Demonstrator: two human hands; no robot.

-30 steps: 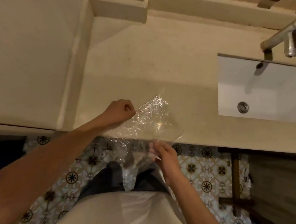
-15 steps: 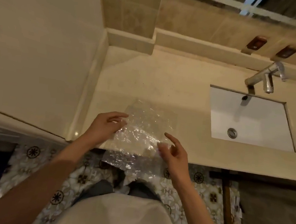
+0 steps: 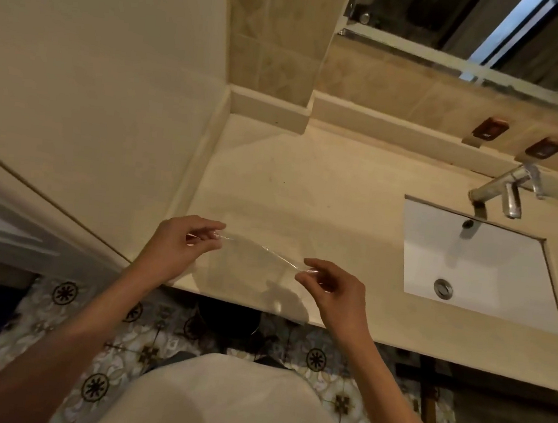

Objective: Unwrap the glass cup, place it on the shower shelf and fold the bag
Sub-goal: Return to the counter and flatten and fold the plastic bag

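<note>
Clear plastic bag point(image 3: 259, 255) held taut and nearly edge-on, pinched at both ends above the countertop point(image 3: 306, 197)

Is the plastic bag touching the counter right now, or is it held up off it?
Cannot tell. In the head view both hands, left hand and right hand, pinch the clear bag over the counter, but no gap or contact shows plainly.

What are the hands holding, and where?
A clear crinkly plastic bag, pinched at its two upper corners, one by the left hand, one by the right hand.
</note>
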